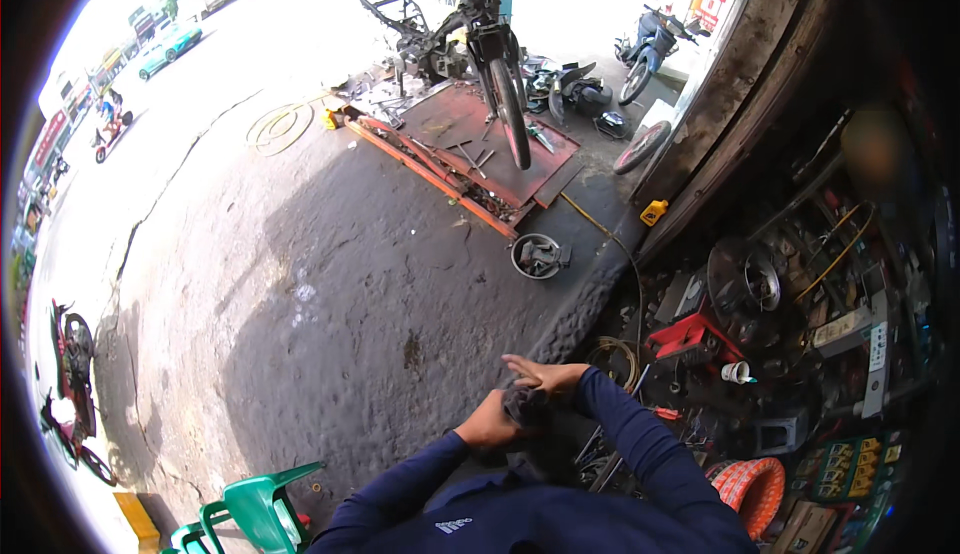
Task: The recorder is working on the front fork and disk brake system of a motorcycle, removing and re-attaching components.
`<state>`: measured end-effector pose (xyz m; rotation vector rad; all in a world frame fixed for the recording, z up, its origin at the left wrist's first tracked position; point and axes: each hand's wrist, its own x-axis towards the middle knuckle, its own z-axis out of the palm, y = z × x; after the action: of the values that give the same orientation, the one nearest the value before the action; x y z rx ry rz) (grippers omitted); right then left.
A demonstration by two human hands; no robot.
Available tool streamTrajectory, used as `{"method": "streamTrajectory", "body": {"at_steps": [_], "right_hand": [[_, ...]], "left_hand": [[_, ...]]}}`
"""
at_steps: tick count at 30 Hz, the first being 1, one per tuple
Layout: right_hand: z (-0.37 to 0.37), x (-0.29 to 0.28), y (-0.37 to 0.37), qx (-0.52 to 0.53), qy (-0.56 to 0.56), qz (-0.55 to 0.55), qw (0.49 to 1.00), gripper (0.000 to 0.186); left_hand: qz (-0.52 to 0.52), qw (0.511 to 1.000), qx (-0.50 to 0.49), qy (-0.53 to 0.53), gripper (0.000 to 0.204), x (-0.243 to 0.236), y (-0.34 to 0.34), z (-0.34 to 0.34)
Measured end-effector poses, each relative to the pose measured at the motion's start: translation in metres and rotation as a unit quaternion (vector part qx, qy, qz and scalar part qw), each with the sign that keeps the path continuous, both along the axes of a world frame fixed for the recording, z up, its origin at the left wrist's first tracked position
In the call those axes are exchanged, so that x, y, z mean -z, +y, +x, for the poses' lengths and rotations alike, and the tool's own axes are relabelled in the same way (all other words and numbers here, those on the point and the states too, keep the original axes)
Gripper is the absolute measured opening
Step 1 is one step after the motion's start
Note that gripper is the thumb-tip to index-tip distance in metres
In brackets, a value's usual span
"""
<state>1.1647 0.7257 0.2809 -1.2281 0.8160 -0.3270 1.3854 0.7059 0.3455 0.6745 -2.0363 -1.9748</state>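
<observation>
In front of my body, near the lower middle, my left hand (487,422) is closed round a dark, rounded object (522,406). It looks like a greasy part or a dark cloth; its kind cannot be made out. My right hand (546,375) lies over the top of the same dark object, with fingers stretched out to the left. Its palm side and any grip on the object are hidden.
Ahead, a stripped motorcycle frame (480,29) stands on a red lift platform (440,139) with tools. A metal bowl of parts (538,256) sits nearer. At right are a red toolbox (690,339) and an orange coil (752,489); at lower left, a green chair (255,504).
</observation>
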Motion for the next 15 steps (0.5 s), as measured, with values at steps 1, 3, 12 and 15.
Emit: {"method": "streamTrajectory", "body": {"at_steps": [1, 3, 12, 15], "right_hand": [[-0.042, 0.007, 0.002, 0.153, 0.023, 0.041, 0.987, 0.115], [-0.08, -0.004, 0.004, 0.293, 0.046, 0.086, 0.951, 0.123], [-0.02, -0.013, -0.082, 0.24, 0.37, -0.355, 0.824, 0.053], [-0.037, -0.036, -0.105, 0.339, 0.307, -0.452, 0.766, 0.031]], "left_hand": [[-0.004, 1.0, -0.001, 0.018, 0.033, -0.002, -0.022, 0.006], [0.101, 0.988, -0.097, 0.063, 0.046, 0.001, -0.057, 0.016], [0.33, 0.873, -0.348, 0.085, 0.035, -0.016, -0.131, -0.147], [0.374, 0.822, -0.382, 0.197, 0.017, -0.029, -0.152, -0.161]]}}
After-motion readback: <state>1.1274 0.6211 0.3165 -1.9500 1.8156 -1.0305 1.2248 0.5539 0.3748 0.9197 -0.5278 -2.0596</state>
